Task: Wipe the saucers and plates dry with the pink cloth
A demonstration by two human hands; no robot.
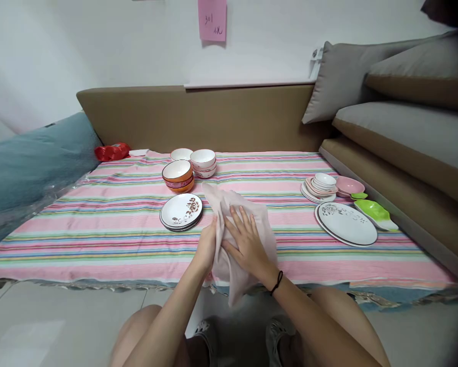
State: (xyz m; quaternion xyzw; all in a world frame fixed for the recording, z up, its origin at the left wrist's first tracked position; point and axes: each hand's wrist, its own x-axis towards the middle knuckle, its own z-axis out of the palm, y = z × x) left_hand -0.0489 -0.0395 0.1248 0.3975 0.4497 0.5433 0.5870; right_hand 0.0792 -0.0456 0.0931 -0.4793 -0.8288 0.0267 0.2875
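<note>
A pale pink cloth [229, 204] hangs between my two hands above the front edge of the striped sheet [99, 224]. My left hand [206, 248] grips the cloth from its left side, with something hidden inside the folds. My right hand [246, 239] lies flat against the cloth's front with fingers stretched out, pressing on it. A stack of flowered white plates [181, 211] sits just left of the hands.
Orange bowls [178, 176] and white bowls [203, 162] stand behind the plates. At the right are small dishes [323, 186], a pink bowl [349, 185], a large oval plate [346, 224] and a green dish [374, 211]. A red bag [112, 151] lies far left.
</note>
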